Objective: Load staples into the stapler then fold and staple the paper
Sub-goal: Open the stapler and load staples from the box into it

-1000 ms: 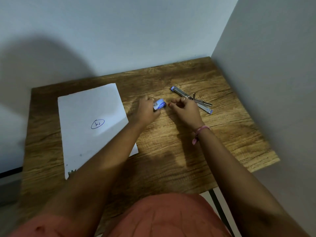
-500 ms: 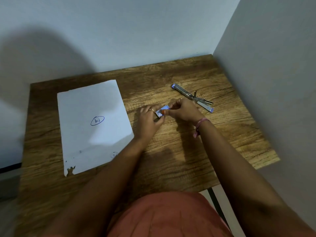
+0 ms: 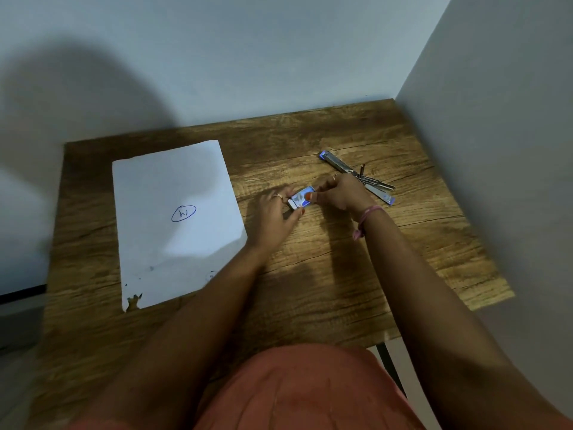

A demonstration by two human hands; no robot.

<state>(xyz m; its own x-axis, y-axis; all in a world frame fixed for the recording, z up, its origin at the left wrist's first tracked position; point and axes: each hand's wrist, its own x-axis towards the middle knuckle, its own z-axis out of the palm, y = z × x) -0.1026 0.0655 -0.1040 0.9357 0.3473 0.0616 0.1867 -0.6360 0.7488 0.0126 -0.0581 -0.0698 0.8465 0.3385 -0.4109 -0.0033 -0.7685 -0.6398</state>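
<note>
A small blue and white staple box (image 3: 300, 197) is held just above the wooden table (image 3: 403, 259), between both hands. My left hand (image 3: 276, 218) grips its near left end. My right hand (image 3: 339, 193) pinches its far right end with thumb and fingertips. The metal stapler (image 3: 356, 176), with blue tips, lies swung fully open flat on the table just behind my right hand. A white sheet of paper (image 3: 173, 218) with a circled mark lies flat at the left; its near corner is torn.
Walls close the table in at the back and on the right (image 3: 496, 150). The table's near edge runs along my lap. Bare wood shows in front of my hands and right of the stapler.
Both hands drew a little nearer to me with the box. My right hand, apart from the box a second ago, now pinches its end, and the box has turned flatter.
</note>
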